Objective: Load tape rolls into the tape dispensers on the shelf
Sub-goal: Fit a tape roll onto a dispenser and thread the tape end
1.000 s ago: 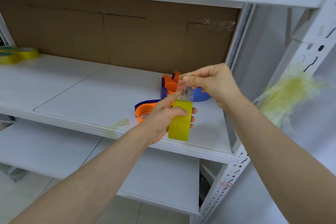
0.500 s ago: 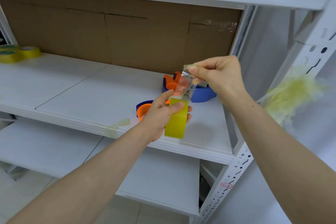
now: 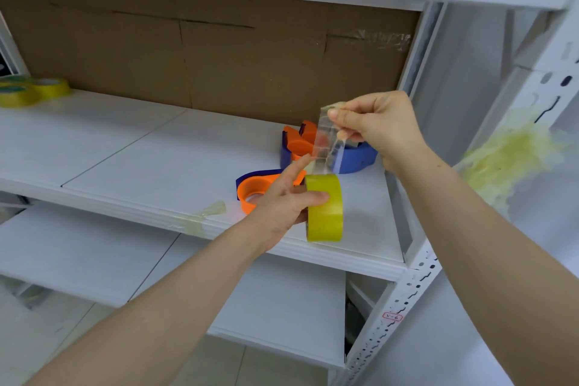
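Note:
My left hand (image 3: 283, 204) grips a yellow tape roll (image 3: 324, 208) upright in front of the shelf edge, index finger stretched toward the tape. My right hand (image 3: 376, 125) pinches the free end of a clear tape strip (image 3: 326, 141) pulled up from the roll. Behind them, on the white shelf (image 3: 156, 163), lie two orange-and-blue tape dispensers: one (image 3: 255, 189) partly hidden by my left hand, the other (image 3: 313, 147) farther back under my right hand.
Yellow tape rolls (image 3: 34, 91) sit at the far left of the shelf. A scrap of used tape (image 3: 208, 213) sticks to the shelf's front edge. Brown cardboard (image 3: 219, 56) backs the shelf. A white perforated upright (image 3: 404, 301) stands at right, with a wad of yellowish tape (image 3: 507, 157) stuck there.
My right hand has pulled the tape end higher and to the right, drawing out a longer strip. The roll in my left hand has turned slightly.

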Demonstrator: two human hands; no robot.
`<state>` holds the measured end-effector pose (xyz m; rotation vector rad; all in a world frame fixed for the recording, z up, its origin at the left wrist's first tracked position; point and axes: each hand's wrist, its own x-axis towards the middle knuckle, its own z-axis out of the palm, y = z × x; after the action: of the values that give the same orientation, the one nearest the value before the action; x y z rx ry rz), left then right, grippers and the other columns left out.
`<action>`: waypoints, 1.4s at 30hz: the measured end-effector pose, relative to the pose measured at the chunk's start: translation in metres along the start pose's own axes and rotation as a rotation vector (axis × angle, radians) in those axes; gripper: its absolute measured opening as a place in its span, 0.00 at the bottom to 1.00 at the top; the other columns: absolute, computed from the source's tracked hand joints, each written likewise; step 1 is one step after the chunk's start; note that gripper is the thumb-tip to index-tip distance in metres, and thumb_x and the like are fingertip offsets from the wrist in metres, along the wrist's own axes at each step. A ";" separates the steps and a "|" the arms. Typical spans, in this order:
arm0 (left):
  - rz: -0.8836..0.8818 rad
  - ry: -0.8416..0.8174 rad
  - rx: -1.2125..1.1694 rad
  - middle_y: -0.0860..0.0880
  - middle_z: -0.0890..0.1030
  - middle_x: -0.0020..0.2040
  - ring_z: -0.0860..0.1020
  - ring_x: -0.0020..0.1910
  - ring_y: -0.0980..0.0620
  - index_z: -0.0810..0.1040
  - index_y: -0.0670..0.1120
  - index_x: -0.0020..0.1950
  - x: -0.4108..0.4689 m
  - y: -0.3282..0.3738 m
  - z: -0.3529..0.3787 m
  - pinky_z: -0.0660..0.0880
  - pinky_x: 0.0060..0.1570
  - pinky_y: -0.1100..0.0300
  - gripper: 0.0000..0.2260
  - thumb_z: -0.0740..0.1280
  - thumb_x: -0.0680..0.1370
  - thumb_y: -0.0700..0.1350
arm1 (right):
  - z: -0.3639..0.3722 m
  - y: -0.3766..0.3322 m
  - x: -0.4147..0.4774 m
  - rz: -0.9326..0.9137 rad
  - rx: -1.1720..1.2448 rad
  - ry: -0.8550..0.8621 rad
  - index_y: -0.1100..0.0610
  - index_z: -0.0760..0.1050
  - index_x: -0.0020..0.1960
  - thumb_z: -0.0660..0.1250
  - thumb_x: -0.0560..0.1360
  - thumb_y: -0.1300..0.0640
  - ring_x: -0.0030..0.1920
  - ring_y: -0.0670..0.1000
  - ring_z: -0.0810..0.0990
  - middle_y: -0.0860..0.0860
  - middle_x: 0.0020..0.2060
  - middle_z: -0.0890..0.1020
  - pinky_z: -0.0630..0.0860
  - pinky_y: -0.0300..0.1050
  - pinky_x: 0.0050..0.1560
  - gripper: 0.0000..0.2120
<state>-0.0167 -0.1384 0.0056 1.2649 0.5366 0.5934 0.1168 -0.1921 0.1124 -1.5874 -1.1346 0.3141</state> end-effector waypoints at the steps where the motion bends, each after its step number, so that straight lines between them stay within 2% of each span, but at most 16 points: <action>1: -0.028 0.014 0.021 0.46 0.81 0.56 0.81 0.54 0.47 0.68 0.56 0.69 -0.001 -0.001 -0.003 0.76 0.57 0.50 0.25 0.66 0.75 0.36 | 0.000 0.003 -0.002 0.008 0.002 -0.007 0.57 0.81 0.40 0.72 0.71 0.60 0.25 0.42 0.78 0.51 0.30 0.81 0.79 0.36 0.35 0.02; 3: -0.086 0.100 0.044 0.45 0.83 0.52 0.82 0.50 0.47 0.70 0.50 0.68 -0.001 -0.001 -0.012 0.79 0.53 0.53 0.23 0.65 0.75 0.37 | 0.000 0.009 -0.005 0.019 0.021 -0.016 0.55 0.81 0.38 0.72 0.71 0.60 0.26 0.41 0.78 0.49 0.28 0.81 0.79 0.35 0.34 0.04; 6: -0.034 0.388 0.102 0.43 0.83 0.43 0.82 0.35 0.52 0.76 0.42 0.60 0.005 -0.003 -0.035 0.78 0.35 0.62 0.14 0.64 0.75 0.36 | -0.001 0.016 -0.006 0.030 0.059 -0.023 0.55 0.81 0.39 0.72 0.71 0.60 0.27 0.42 0.79 0.47 0.25 0.80 0.77 0.35 0.34 0.02; 7: 0.004 0.494 0.157 0.41 0.83 0.44 0.80 0.34 0.52 0.76 0.42 0.58 0.009 -0.006 -0.045 0.76 0.33 0.62 0.13 0.64 0.75 0.34 | -0.001 0.018 -0.006 0.036 0.065 -0.022 0.56 0.82 0.39 0.72 0.71 0.60 0.27 0.42 0.78 0.46 0.24 0.80 0.77 0.35 0.33 0.02; 9: 0.063 0.603 0.361 0.43 0.82 0.49 0.80 0.42 0.50 0.77 0.43 0.56 0.019 -0.015 -0.063 0.74 0.41 0.61 0.11 0.65 0.74 0.35 | 0.000 0.021 -0.005 0.045 0.062 -0.022 0.56 0.82 0.40 0.72 0.71 0.60 0.26 0.42 0.78 0.45 0.23 0.80 0.77 0.34 0.32 0.01; 12: 0.077 0.572 0.837 0.47 0.77 0.56 0.76 0.57 0.46 0.76 0.47 0.60 0.029 -0.027 -0.076 0.71 0.56 0.55 0.17 0.71 0.72 0.43 | 0.000 0.025 -0.003 0.057 0.071 -0.026 0.54 0.81 0.38 0.72 0.71 0.60 0.26 0.42 0.77 0.45 0.22 0.80 0.75 0.32 0.30 0.04; 15: 0.119 0.466 1.376 0.50 0.75 0.62 0.72 0.62 0.47 0.74 0.52 0.63 0.032 -0.033 -0.073 0.63 0.61 0.54 0.22 0.70 0.70 0.53 | -0.003 0.029 0.000 0.076 0.094 -0.011 0.53 0.81 0.37 0.73 0.71 0.60 0.27 0.43 0.78 0.46 0.22 0.80 0.75 0.33 0.31 0.05; 17: 0.082 0.329 1.589 0.51 0.75 0.63 0.71 0.64 0.48 0.71 0.53 0.65 0.037 -0.040 -0.073 0.59 0.65 0.53 0.23 0.68 0.71 0.56 | -0.005 0.031 0.001 0.085 0.120 -0.011 0.53 0.81 0.37 0.72 0.71 0.61 0.27 0.44 0.78 0.47 0.22 0.80 0.75 0.34 0.31 0.05; 20: 0.041 0.240 1.748 0.49 0.75 0.64 0.70 0.66 0.47 0.69 0.52 0.67 0.045 -0.048 -0.079 0.53 0.71 0.54 0.16 0.59 0.79 0.52 | -0.006 0.034 0.001 0.105 0.135 -0.016 0.54 0.81 0.37 0.72 0.71 0.61 0.27 0.43 0.78 0.47 0.22 0.80 0.75 0.33 0.31 0.05; 22: 0.059 0.262 1.653 0.47 0.76 0.64 0.70 0.66 0.44 0.70 0.50 0.67 0.050 -0.047 -0.080 0.58 0.69 0.55 0.15 0.57 0.81 0.50 | -0.006 0.036 0.001 0.125 0.140 -0.010 0.54 0.81 0.37 0.72 0.71 0.61 0.27 0.43 0.78 0.47 0.23 0.80 0.76 0.34 0.31 0.05; 24: 0.116 0.294 1.426 0.43 0.79 0.59 0.75 0.58 0.41 0.74 0.45 0.63 0.052 -0.039 -0.075 0.68 0.61 0.54 0.13 0.59 0.81 0.46 | -0.005 0.038 0.001 0.143 0.156 -0.003 0.54 0.81 0.37 0.72 0.71 0.61 0.26 0.43 0.79 0.47 0.22 0.80 0.77 0.34 0.31 0.05; 28: 0.017 0.391 0.477 0.44 0.78 0.44 0.75 0.43 0.46 0.76 0.43 0.48 0.047 -0.010 -0.053 0.71 0.44 0.58 0.07 0.60 0.80 0.41 | -0.003 0.039 0.003 0.182 0.204 -0.003 0.57 0.81 0.38 0.71 0.72 0.61 0.26 0.42 0.79 0.47 0.23 0.80 0.79 0.33 0.31 0.05; 31: -0.069 0.352 0.079 0.48 0.79 0.44 0.76 0.41 0.52 0.74 0.44 0.53 0.039 0.004 -0.041 0.72 0.41 0.60 0.05 0.60 0.80 0.41 | -0.001 0.039 0.006 0.224 0.218 0.013 0.57 0.81 0.39 0.70 0.73 0.61 0.29 0.44 0.80 0.50 0.27 0.81 0.79 0.35 0.32 0.05; 33: -0.056 0.270 -0.058 0.48 0.82 0.44 0.78 0.44 0.50 0.73 0.42 0.56 0.034 0.005 -0.041 0.74 0.45 0.56 0.08 0.59 0.80 0.39 | -0.001 0.039 0.007 0.252 0.211 0.028 0.57 0.81 0.40 0.70 0.73 0.62 0.32 0.45 0.79 0.53 0.31 0.81 0.79 0.35 0.33 0.04; 36: -0.017 0.164 -0.131 0.48 0.84 0.43 0.81 0.44 0.50 0.76 0.44 0.53 0.028 0.002 -0.041 0.78 0.47 0.56 0.11 0.57 0.78 0.33 | 0.001 0.039 0.007 0.267 0.220 0.038 0.58 0.80 0.40 0.70 0.73 0.63 0.30 0.44 0.79 0.53 0.32 0.80 0.78 0.35 0.32 0.04; 42: 0.029 0.266 0.010 0.47 0.82 0.46 0.79 0.47 0.51 0.75 0.45 0.55 0.029 0.000 -0.040 0.76 0.50 0.56 0.19 0.59 0.72 0.26 | 0.002 0.031 0.007 0.238 0.174 0.001 0.57 0.81 0.40 0.70 0.73 0.62 0.28 0.43 0.80 0.48 0.26 0.81 0.78 0.34 0.31 0.04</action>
<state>-0.0225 -0.0903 -0.0041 1.2118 0.7428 0.7901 0.1344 -0.1838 0.0877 -1.5676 -0.8921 0.5547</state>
